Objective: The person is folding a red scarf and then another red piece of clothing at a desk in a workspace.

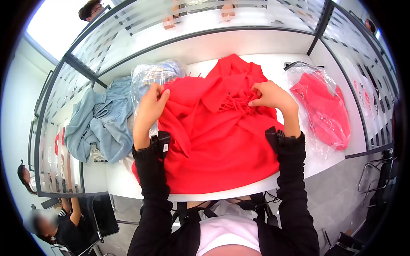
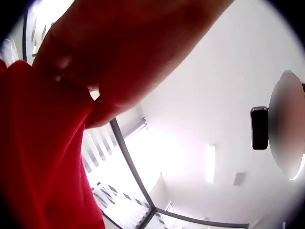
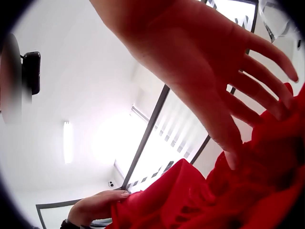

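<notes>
A large red fringed cloth lies bunched on the white table. My left hand pinches its upper left edge between thumb and fingers; in the left wrist view the cloth hangs from that hand. At the cloth's right side, beside a clump of fringe, is my right hand. In the right wrist view the right hand has its fingers spread, their tips touching or just over the red folds.
Blue denim clothing lies at the left, beside a plaid item in clear plastic. A bagged red item is at the right. Framed partitions border the table. Other people are beyond them.
</notes>
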Available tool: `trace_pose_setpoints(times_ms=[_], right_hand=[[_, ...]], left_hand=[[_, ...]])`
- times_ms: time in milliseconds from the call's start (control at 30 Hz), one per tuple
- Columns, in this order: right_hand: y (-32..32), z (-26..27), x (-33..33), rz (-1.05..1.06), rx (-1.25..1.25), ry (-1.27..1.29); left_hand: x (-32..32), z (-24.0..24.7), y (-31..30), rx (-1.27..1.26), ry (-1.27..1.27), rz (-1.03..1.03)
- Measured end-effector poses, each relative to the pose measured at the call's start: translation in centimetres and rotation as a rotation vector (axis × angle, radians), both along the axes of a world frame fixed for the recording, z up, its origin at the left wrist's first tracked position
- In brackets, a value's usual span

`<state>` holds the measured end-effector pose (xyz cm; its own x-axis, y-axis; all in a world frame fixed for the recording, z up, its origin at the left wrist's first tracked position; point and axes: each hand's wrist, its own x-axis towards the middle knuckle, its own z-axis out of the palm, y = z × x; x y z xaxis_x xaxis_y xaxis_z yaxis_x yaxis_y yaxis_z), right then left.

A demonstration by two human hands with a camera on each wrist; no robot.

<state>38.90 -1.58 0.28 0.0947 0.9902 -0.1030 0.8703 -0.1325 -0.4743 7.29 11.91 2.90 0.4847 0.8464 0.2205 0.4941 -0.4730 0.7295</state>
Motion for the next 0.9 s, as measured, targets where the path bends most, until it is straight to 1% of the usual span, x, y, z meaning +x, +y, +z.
trace_pose_setpoints(times_ms=[33, 67, 100, 167, 200, 233, 300, 367, 400, 467, 500, 533, 567, 633, 667, 733, 767, 800, 900], right_hand=[[-0.5, 0.2, 0.0, -0.014, 0.009, -0.027], [-1.1, 0.5, 0.1, -0.027, 0.020, -0.058], [-1.5, 0.5, 0.3, -0.039, 0.030, -0.090], [-1.7, 0.3, 0.9, -0.070, -0.065, -0.148], [-1.6, 0.1, 1.2, -0.071, -0.109, -0.175], [-1.5, 0.0, 1.5, -0.070, -0.152, -0.201], [-0.9, -0.8, 2.1, -0.039, -0.155, -0.179], [-0.2, -2.3, 2.8, -0.013, -0.158, -0.148], [-0.1, -2.8, 3.1, -0.046, -0.085, -0.176], [-0.1, -3.1, 3.8, -0.112, 0.062, -0.236], [-0.3, -2.8, 4.5, -0.146, 0.081, -0.236], [-0.6, -2.1, 5.3, -0.191, 0.165, -0.170], [-1.0, -1.6, 6.1, -0.236, 0.248, -0.104], [-1.9, -1.0, 7.2, -0.473, 0.595, -0.238], [-2.4, 0.6, 6.9, -0.645, 0.638, -0.179], [-2.9, 1.7, 7.2, -0.903, 0.783, -0.109], [-3.2, 1.8, 8.2, -0.986, 0.885, -0.099], [-3.3, 1.5, 9.0, -1.068, 0.987, -0.090], [-3.9, 2.4, 8.1, -1.149, 1.059, 0.050]], left_hand=[[-0.1, -0.1, 0.1, -0.005, -0.054, 0.020], [-0.4, 0.2, 0.3, -0.072, -0.043, 0.023], [-0.4, 0.2, 0.2, -0.148, -0.169, 0.027], [0.4, 1.8, -1.3, -0.305, -0.415, 0.037], [-1.0, 0.6, 0.5, -0.168, -0.388, -0.026], [-1.5, 0.5, 1.2, -0.041, -0.399, 0.037], [-2.2, 0.5, 2.1, 0.219, -0.416, 0.165], [-3.7, 0.3, 3.3, 0.382, -0.371, 0.395], [-4.6, 0.4, 3.9, 0.466, -0.349, 0.510], [-6.5, 1.0, 4.2, 0.518, -0.213, 0.677], [-7.7, 1.2, 4.5, 0.540, -0.142, 0.758], [-9.3, 0.9, 5.4, 0.547, -0.035, 0.821], [-10.4, 0.8, 5.8, 0.567, -0.020, 0.861], [-11.9, 0.5, 6.0, 0.610, 0.007, 0.941], [-11.9, 1.2, 5.2, 0.559, -0.040, 0.935], [-12.7, 1.4, 5.4, 0.438, -0.662, 0.703], [-12.6, 1.8, 5.1, 0.364, -0.961, 0.567], [-12.6, 2.2, 4.5, 0.427, -1.023, 0.472], [-9.6, 4.5, 1.7, 0.694, -1.131, 0.460]])
